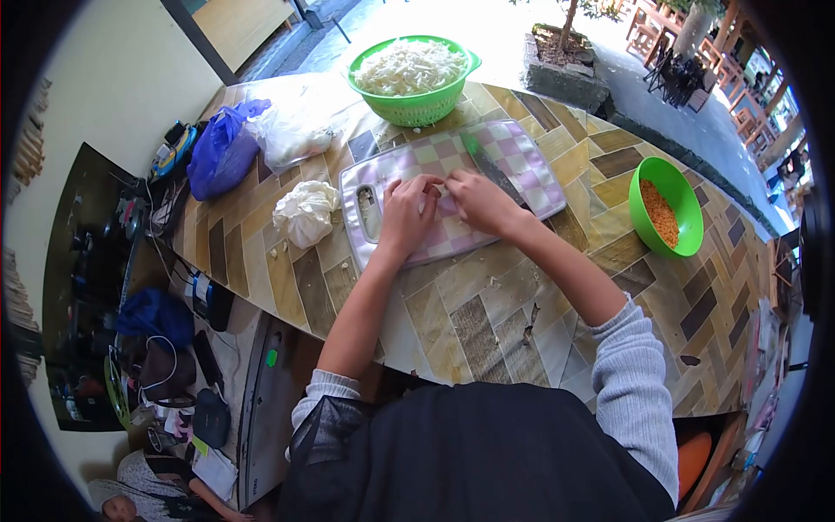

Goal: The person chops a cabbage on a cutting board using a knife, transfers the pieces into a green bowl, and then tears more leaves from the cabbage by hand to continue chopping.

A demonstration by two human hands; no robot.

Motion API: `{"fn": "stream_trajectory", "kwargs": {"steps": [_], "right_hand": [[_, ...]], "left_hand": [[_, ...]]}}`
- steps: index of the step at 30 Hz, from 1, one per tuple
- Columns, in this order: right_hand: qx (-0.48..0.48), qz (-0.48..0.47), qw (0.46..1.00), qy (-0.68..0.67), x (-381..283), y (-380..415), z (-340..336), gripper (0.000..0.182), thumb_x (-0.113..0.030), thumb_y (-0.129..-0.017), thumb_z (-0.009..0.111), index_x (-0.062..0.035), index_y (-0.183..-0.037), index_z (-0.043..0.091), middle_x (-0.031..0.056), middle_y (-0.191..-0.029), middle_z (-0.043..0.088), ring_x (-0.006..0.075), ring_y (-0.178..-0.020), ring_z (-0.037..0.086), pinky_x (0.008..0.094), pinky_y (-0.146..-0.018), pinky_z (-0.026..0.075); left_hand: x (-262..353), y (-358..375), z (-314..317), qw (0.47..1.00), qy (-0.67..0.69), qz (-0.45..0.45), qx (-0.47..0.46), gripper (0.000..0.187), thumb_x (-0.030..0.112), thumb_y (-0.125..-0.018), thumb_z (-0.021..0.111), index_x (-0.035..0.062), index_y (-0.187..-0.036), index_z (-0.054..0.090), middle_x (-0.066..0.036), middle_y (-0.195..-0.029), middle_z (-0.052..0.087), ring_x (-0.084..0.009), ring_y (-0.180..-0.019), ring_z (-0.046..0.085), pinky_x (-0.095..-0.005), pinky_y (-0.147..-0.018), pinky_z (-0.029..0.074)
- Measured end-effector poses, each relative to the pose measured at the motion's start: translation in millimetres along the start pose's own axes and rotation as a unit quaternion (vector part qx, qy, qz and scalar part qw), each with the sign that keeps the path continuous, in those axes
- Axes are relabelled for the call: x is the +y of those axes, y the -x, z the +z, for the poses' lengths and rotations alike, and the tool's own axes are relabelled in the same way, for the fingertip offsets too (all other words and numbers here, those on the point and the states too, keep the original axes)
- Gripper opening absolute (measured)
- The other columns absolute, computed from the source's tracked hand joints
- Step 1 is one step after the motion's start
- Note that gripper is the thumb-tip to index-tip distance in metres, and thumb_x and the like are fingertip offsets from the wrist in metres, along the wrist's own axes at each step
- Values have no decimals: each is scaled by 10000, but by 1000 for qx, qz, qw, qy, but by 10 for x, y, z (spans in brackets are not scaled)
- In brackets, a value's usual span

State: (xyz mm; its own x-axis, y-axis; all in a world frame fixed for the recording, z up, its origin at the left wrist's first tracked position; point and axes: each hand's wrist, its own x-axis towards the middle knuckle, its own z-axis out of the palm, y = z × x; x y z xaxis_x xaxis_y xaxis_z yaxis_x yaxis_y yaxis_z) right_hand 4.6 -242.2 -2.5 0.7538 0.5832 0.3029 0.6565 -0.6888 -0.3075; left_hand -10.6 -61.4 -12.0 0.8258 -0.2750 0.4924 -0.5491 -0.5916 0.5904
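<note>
A pink-and-white checkered cutting board [426,248] lies on the table in front of me. My left hand [410,209] is over its middle, fingers curled and bent inward. Close against it is my right hand [480,202], its fingers pinched together near the left fingertips. Whatever sits between the fingers is too small or hidden to name. To the right of my hands a knife [496,170] with a green handle rests on the board, its blade partly behind my right hand. A crumpled white plastic bag [306,213] is just left of the board.
Behind the board stands a green colander [409,109] heaped with white shreds. A green bowl [687,209] with orange crumbly food is at the right. Blue [222,157] and clear [296,139] plastic bags lie at the back left. Another person [156,483] is at the lower left.
</note>
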Motion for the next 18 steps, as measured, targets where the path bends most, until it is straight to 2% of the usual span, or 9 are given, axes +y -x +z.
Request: {"fn": "stream_trajectory", "kwargs": {"steps": [3,4,7,9,10,13,16,18], "right_hand": [[-2,14,994,-111,-64,131,-148,169,-4,-816,555,56,-957,625,204,-1059,606,371,-947,616,421,-861,500],[29,18,993,-112,-83,172,-220,154,-4,-818,562,52,-944,629,201,-1038,611,370,-934,619,420,-846,503],[96,38,985,-136,-147,265,-457,109,-1,-825,589,42,-910,642,181,-973,626,344,-881,636,396,-790,512],[110,63,975,-181,-189,300,-556,80,7,-829,618,39,-896,647,153,-926,638,298,-826,656,351,-738,523],[111,70,973,-192,-220,314,-583,83,-7,-830,625,39,-896,646,157,-919,636,301,-820,652,361,-739,517],[124,86,966,-210,-252,350,-598,105,-40,-832,642,38,-903,645,158,-901,635,292,-798,648,374,-732,510],[137,106,960,-222,-205,369,-575,129,-57,-834,655,34,-926,652,140,-892,647,249,-779,658,351,-708,521],[134,138,946,-261,-215,361,-604,145,-72,-843,662,28,-950,659,129,-896,668,221,-776,669,333,-695,529]], "left_hand": [[-1,-13,21,1000,-3,-9,1,145,153,-908,584,88,-1019,653,-77,-882,693,-244,-886,658,-431,-1008,346],[0,-13,39,1000,-6,-10,-1,133,168,-917,590,94,-1006,655,-72,-893,694,-234,-875,660,-433,-1011,336],[10,-29,83,999,26,-8,29,183,189,-897,639,48,-1012,660,-107,-886,697,-246,-902,663,-388,-904,444],[60,-28,98,996,77,-32,31,203,195,-908,636,40,-1037,656,-106,-920,698,-226,-901,662,-354,-856,461],[98,-36,97,993,101,-42,32,212,198,-914,635,35,-1049,654,-106,-938,698,-216,-900,662,-337,-832,470],[213,-45,62,989,133,-55,44,238,188,-905,646,18,-1072,643,-132,-998,688,-249,-953,648,-379,-815,485],[144,-41,73,975,188,-115,33,270,187,-931,633,16,-1139,617,-116,-1050,679,-202,-987,633,-351,-859,476],[115,-48,93,940,319,-114,29,284,192,-948,616,10,-1165,596,-100,-1081,666,-175,-1018,618,-330,-889,471]]}}
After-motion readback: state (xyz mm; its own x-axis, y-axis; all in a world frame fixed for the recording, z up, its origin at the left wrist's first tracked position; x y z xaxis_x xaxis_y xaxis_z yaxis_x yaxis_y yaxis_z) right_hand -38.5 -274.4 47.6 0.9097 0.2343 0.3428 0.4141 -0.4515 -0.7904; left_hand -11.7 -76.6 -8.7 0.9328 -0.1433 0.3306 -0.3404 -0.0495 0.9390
